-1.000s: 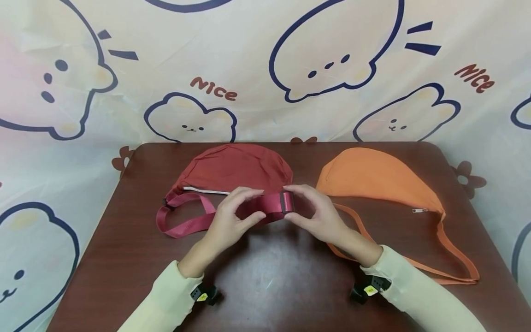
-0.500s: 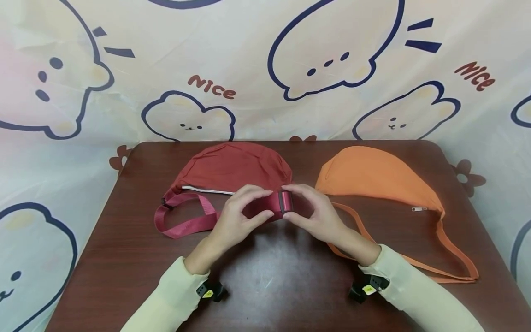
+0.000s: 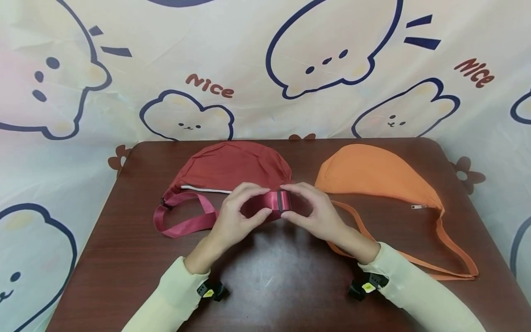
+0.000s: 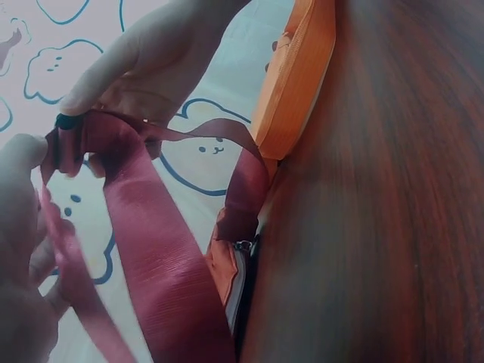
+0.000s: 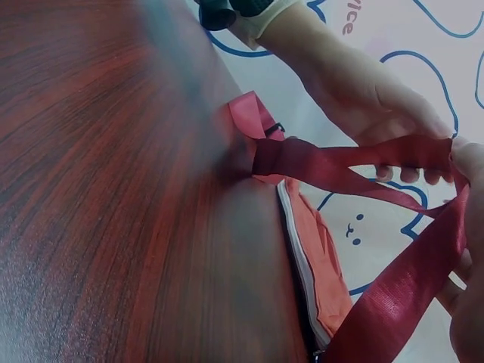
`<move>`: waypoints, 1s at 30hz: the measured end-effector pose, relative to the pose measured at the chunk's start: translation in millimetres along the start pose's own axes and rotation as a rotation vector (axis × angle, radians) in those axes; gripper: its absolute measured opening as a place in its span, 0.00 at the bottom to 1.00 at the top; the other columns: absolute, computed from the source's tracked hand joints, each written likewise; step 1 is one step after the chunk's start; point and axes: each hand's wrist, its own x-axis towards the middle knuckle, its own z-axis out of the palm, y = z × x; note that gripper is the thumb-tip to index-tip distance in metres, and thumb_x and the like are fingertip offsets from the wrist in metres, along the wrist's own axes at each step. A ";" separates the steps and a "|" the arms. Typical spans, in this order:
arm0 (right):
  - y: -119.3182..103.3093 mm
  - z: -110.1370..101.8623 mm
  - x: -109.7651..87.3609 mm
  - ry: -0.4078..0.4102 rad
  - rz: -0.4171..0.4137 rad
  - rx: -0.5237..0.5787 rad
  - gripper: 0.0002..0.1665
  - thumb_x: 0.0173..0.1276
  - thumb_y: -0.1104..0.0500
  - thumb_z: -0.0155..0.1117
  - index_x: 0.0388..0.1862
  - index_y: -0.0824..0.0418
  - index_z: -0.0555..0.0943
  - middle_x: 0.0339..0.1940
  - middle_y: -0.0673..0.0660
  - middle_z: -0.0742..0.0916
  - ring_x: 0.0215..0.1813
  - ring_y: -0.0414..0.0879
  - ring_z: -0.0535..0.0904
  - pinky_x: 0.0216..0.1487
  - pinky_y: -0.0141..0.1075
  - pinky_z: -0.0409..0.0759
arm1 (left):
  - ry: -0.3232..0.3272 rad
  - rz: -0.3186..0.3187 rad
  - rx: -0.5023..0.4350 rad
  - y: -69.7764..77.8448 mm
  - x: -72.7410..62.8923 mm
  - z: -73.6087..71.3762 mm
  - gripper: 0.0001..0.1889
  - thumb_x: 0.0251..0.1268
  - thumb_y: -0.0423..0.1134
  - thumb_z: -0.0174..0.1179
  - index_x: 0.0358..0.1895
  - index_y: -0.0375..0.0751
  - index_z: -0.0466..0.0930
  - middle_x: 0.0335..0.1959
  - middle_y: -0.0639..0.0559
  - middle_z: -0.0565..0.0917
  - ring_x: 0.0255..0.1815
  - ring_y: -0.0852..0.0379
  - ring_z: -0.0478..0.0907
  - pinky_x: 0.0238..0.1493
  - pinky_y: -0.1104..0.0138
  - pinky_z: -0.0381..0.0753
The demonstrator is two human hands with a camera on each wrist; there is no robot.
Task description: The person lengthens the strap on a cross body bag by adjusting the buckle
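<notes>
A red waist bag [image 3: 236,166] lies at the back left, its dark pink webbing strap [image 3: 188,226] looped in front. My left hand [image 3: 230,214] pinches the strap by its edges, thumb below and fingers above. Just to the right, my right hand [image 3: 321,212] pinches the black strap slider [image 3: 280,201] between thumb and fingertips, with the webbing threaded through it. In the left wrist view the strap [image 4: 162,249] hangs raised from the table, below the slider [image 4: 68,121]. Part of the strap behind my left hand is hidden in the head view.
An orange waist bag [image 3: 373,170] lies at the back right, its strap [image 3: 460,258] spread toward the front. My right forearm crosses over part of that strap. A patterned cloth [image 3: 257,106] hangs behind the dark brown table [image 3: 103,258].
My left hand has slid right toward the slider, leaving less strap between the two hands. My right hand stays at the slider, almost in place. Both bags lie where they were.
</notes>
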 end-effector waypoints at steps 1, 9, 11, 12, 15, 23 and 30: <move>0.0 -0.5 0.1 0.001 -0.003 -0.009 0.34 0.59 0.62 0.80 0.65 0.58 0.80 0.54 0.50 0.86 0.56 0.45 0.80 0.58 0.43 0.79 | 0.003 0.001 -0.004 0.4 0.2 -0.3 0.22 0.56 0.31 0.75 0.56 0.41 0.84 0.49 0.47 0.82 0.49 0.51 0.79 0.47 0.60 0.83; -1.6 -2.6 1.3 0.011 -0.030 -0.038 0.34 0.56 0.61 0.81 0.64 0.56 0.82 0.50 0.50 0.86 0.53 0.44 0.80 0.56 0.41 0.78 | -0.001 0.033 0.019 -0.7 1.6 -3.0 0.20 0.55 0.32 0.75 0.52 0.41 0.86 0.48 0.48 0.83 0.49 0.52 0.78 0.44 0.63 0.82; -2.1 -2.5 1.3 0.010 -0.030 -0.041 0.34 0.56 0.61 0.81 0.64 0.56 0.82 0.50 0.50 0.86 0.53 0.44 0.80 0.56 0.41 0.78 | -0.008 0.039 0.047 -1.0 2.2 -3.0 0.19 0.54 0.33 0.76 0.51 0.42 0.86 0.47 0.50 0.84 0.48 0.53 0.77 0.43 0.63 0.81; -2.4 -2.5 1.2 0.010 -0.029 -0.042 0.34 0.56 0.61 0.81 0.64 0.56 0.82 0.50 0.50 0.86 0.53 0.44 0.80 0.55 0.41 0.78 | -0.012 0.041 0.061 -1.1 2.4 -3.0 0.18 0.54 0.33 0.76 0.50 0.43 0.87 0.46 0.50 0.85 0.48 0.53 0.77 0.43 0.63 0.81; -3.2 -2.4 0.6 0.007 -0.020 -0.042 0.34 0.57 0.61 0.81 0.64 0.56 0.82 0.50 0.50 0.86 0.52 0.44 0.80 0.55 0.41 0.78 | -0.023 0.040 0.087 -1.3 2.8 -2.3 0.17 0.55 0.35 0.76 0.49 0.43 0.88 0.46 0.52 0.86 0.48 0.54 0.77 0.42 0.63 0.80; -3.5 -2.1 1.0 -0.006 0.009 -0.025 0.33 0.59 0.60 0.80 0.64 0.56 0.81 0.52 0.50 0.86 0.53 0.44 0.80 0.57 0.43 0.79 | -0.015 0.037 0.077 -1.1 2.9 0.0 0.16 0.55 0.33 0.77 0.48 0.42 0.88 0.45 0.51 0.86 0.47 0.54 0.76 0.41 0.63 0.80; -2.4 -2.4 2.1 -0.045 0.023 0.022 0.33 0.59 0.60 0.80 0.63 0.57 0.81 0.52 0.50 0.86 0.54 0.44 0.80 0.58 0.43 0.79 | -0.031 0.034 0.058 -2.6 4.2 1.4 0.15 0.55 0.34 0.77 0.47 0.42 0.89 0.44 0.51 0.86 0.48 0.54 0.77 0.43 0.63 0.79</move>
